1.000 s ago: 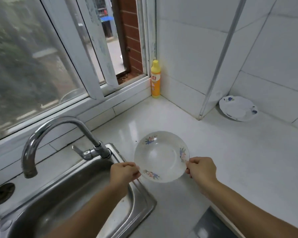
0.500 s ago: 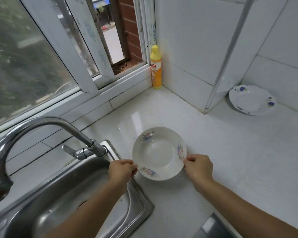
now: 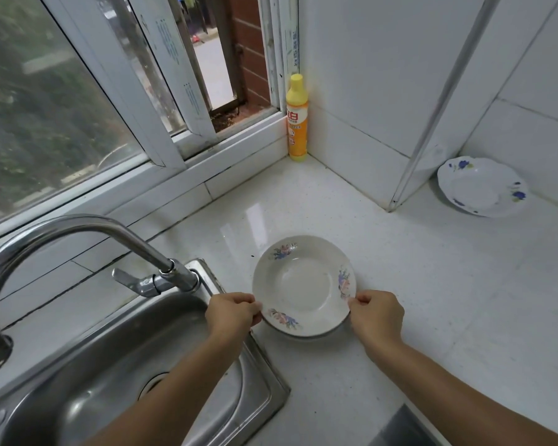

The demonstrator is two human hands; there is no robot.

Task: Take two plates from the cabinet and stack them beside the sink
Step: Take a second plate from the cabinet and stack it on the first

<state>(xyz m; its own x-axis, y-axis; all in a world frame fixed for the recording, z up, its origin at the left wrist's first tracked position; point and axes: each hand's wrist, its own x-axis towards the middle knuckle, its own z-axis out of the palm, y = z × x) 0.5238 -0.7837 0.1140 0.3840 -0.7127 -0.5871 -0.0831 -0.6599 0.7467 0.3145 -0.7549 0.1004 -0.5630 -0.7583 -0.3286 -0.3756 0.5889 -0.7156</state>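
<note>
A white deep plate with pink and blue flowers (image 3: pixel 303 284) is low over the white counter, just right of the steel sink (image 3: pixel 116 375); its near rim casts a thin shadow and I cannot tell whether it touches the counter. My left hand (image 3: pixel 232 313) pinches its near-left rim. My right hand (image 3: pixel 376 313) pinches its near-right rim. A second white plate with blue flowers (image 3: pixel 482 186) leans against the tiled wall at the far right. The cabinet is out of view.
A curved chrome faucet (image 3: pixel 87 233) arches over the sink on the left. A yellow detergent bottle (image 3: pixel 297 119) stands in the corner by the partly open window. A tiled wall corner with a metal strip (image 3: pixel 409 175) juts out between the two plates.
Both hands have lowered the flowered plate toward the counter beside the sink. The view has tilted and shifted, so the bottle and the far plate sit differently in frame.
</note>
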